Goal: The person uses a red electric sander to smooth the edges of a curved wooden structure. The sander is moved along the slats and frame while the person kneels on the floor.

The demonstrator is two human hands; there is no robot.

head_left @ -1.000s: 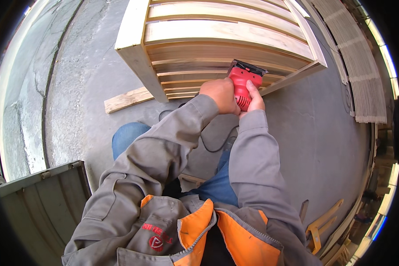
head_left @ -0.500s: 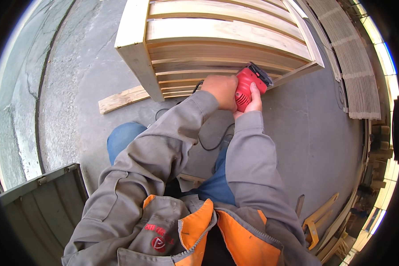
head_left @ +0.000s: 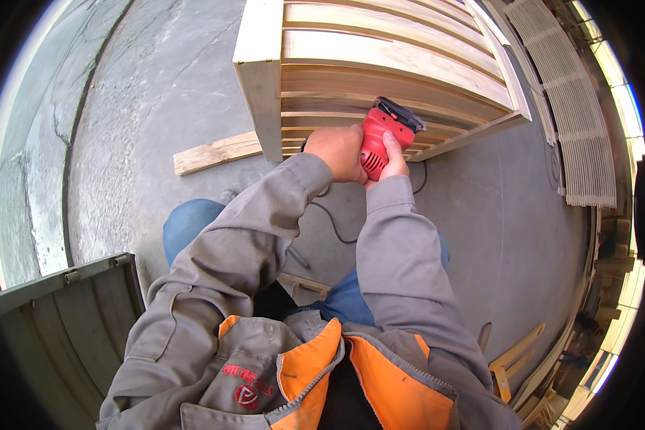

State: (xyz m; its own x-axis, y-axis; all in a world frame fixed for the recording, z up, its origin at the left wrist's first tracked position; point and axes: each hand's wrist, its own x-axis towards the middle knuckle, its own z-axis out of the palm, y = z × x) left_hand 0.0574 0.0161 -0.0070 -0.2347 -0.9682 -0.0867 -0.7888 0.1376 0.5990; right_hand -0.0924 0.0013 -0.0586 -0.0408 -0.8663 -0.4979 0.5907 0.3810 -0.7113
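Observation:
A red electric sander [head_left: 375,136] with a black pad is held between my two hands in front of a slatted wooden frame [head_left: 394,54]. My left hand [head_left: 335,152] is wrapped round the left side of its body. On the other side my right hand [head_left: 392,159] grips it, the thumb lying along the red housing. The pad faces away from me toward the lower slats; whether it touches the wood I cannot tell. A black cord [head_left: 331,215] curls on the floor below my wrists.
A loose board [head_left: 211,154] lies under the frame's left corner. Stacked thin slats [head_left: 570,107] stand at the far right. A dark metal panel [head_left: 72,322] is at the lower left, and a yellow tool-like piece [head_left: 512,358] rests by timber at the lower right.
Both hands and the sander have shifted left along the frame's slats. In the picture the frame now sits further right, as the view has turned somewhat.

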